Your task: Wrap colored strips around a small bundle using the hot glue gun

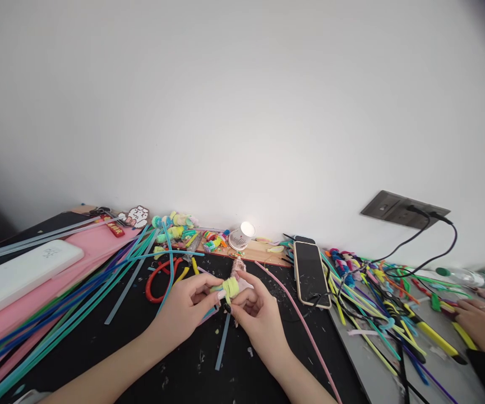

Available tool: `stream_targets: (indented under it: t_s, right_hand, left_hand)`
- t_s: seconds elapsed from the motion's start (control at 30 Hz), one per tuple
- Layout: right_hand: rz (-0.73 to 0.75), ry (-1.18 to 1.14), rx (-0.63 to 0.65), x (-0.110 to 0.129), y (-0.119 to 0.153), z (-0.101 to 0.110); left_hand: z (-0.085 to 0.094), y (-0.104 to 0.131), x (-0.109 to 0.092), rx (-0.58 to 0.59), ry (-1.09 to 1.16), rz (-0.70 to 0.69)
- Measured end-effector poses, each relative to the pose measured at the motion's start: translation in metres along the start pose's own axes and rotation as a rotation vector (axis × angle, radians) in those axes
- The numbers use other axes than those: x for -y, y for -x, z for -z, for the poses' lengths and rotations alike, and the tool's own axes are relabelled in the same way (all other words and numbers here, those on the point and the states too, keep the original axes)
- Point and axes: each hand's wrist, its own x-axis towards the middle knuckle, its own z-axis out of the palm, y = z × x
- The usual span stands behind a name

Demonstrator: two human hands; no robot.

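Your left hand (186,300) and right hand (263,314) both pinch 1 fuzzy yellow-green bundle (231,287) above the black surface (183,365). Beyond it sits 1 white cup (241,237); its contents, like those of the green-capped bottle (463,276), you cannot tell.

A plain white wall (242,101) fills the upper view. Low on its right, a dark socket (387,209) holds two black plugs (440,217). Near the wall's foot, at centre, is a white cup (242,237). Right of it lies a pale-cased phone (310,272), dark screen up; farther right, a green-capped bottle (461,276) on its side. At left, a long white case (27,280) rests on a pink sheet (103,238), near a red tag (114,226).
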Motion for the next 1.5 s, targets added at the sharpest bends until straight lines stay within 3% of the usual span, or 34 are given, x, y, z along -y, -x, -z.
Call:
stream_targets:
  t_s: [0.2,0.37,0.5,0.67,0.87,1.03,1.17,1.27,1.5]
  right_hand:
    - [0.112,0.069,0.028,0.002,0.006,0.003]
    - [0.277,0.679,-0.235,0.000,0.000,0.016]
    - [0.121,1.162,-0.255,-0.002,-0.004,0.020]
    - [-0.033,1.345,-0.180,-0.004,-0.004,0.019]
    - [0.046,1.270,-0.186,-0.003,-0.008,0.025]
    - [0.202,0.879,-0.134,-0.002,-0.008,0.028]
    - [0.280,0.658,0.015,0.004,-0.003,0.025]
    - [0.301,0.612,0.088,0.008,0.000,0.022]
    - [0.295,0.609,0.105,0.006,0.002,0.020]
  left_hand:
    - [0.002,-0.002,0.001,-0.034,0.169,0.063]
    - [0.007,-0.007,0.004,-0.102,0.559,0.200]
    - [0.008,-0.009,0.003,-0.103,0.841,0.295]
    - [0.010,-0.009,-0.003,-0.120,1.034,0.361]
    - [0.012,-0.011,-0.013,-0.162,1.138,0.432]
    - [0.012,-0.012,-0.012,-0.214,1.125,0.433]
    - [0.012,-0.014,-0.009,-0.245,1.087,0.406]
    - [0.011,-0.014,-0.009,-0.268,1.071,0.396]
    - [0.010,-0.013,-0.008,-0.252,0.991,0.382]
